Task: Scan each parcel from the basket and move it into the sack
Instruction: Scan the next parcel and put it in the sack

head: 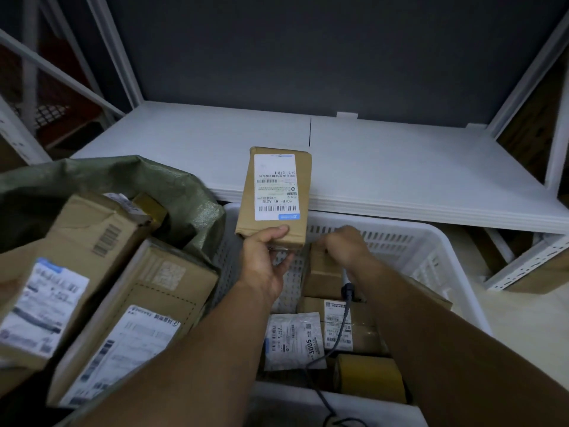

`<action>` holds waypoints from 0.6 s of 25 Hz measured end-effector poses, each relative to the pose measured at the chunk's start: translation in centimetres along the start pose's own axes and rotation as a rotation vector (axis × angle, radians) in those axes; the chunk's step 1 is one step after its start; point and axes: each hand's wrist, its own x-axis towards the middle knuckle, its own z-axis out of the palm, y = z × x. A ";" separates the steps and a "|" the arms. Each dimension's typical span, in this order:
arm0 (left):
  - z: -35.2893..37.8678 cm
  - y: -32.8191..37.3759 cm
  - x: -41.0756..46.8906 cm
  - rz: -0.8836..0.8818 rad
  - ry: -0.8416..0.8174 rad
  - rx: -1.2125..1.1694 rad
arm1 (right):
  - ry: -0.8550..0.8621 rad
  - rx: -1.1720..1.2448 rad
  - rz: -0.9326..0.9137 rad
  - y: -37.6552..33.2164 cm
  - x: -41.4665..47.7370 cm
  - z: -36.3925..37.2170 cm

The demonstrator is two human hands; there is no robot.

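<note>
Now, left hand: clamped on the bottom end of an upright brown parcel, label facing the camera, above the white basket.
Right hand: curled around a corded scanner low in the basket.
Sack: open, just left, boxes inside.
Risk: the thin end-grip could let the parcel tip; the cord may snag parcels.

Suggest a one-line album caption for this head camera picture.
Left hand lifts a labelled parcel over the basket, right hand holding the scanner.
</note>
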 end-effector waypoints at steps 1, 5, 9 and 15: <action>0.0 0.5 -0.8 0.001 -0.003 -0.004 | 0.007 0.017 -0.021 -1.3 -0.7 0.1; -0.5 4.2 -4.8 0.045 -0.023 -0.022 | -0.139 0.300 -0.029 -7.6 -5.0 1.6; -1.5 9.2 -7.7 0.132 -0.011 -0.080 | -0.325 0.286 -0.223 -13.6 -10.0 3.4; -6.7 16.4 -11.6 0.243 0.043 -0.160 | -0.519 0.227 -0.329 -19.4 -15.8 9.7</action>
